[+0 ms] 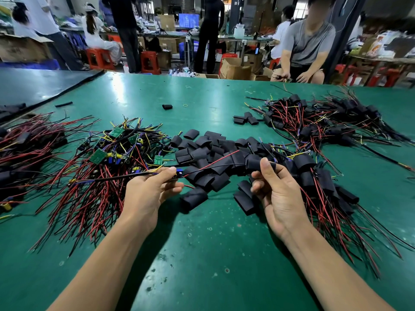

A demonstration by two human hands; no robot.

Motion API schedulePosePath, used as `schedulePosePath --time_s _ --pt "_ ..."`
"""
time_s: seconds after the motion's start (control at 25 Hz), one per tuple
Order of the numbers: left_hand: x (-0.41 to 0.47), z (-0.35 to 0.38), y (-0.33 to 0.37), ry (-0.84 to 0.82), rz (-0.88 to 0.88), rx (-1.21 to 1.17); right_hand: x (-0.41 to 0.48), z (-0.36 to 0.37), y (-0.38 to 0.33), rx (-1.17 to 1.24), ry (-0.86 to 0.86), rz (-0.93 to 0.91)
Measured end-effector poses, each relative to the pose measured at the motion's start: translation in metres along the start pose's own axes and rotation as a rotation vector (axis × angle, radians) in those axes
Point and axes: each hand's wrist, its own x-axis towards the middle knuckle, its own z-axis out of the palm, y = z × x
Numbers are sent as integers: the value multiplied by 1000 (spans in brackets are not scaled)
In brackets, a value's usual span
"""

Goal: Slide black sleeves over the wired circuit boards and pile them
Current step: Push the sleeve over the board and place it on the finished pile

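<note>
a small circuit board (pixel 178 173) with blue parts is pinched between the thumb and curled fingers of the left hand (pixel 152 191), just above the green table mat (pixel 202 243). its 2 thin wires (pixel 215 163), red and black, are stretched toward a soft, flattened black sleeve (pixel 254 163), which is gripped between the thumb and fingertips of the right hand (pixel 278 194). matte loose sleeves (pixel 202 151) are heaped behind, between bare green boards (pixel 116 149) and sleeved ones (pixel 312 173).
</note>
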Motion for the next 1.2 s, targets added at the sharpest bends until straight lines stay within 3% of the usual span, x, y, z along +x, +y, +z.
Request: schedulePosePath --time_s 0.64,1.04,1.2 --pt "-1 -2 2 -77 -78 29 -1 3 -1 32 28 -51" --pt "-3 1 4 -87 -88 28 -4 2 0 -4 -97 -5" --pt "-10 8 6 -164 -123 -36 -8 5 5 -69 -182 14"
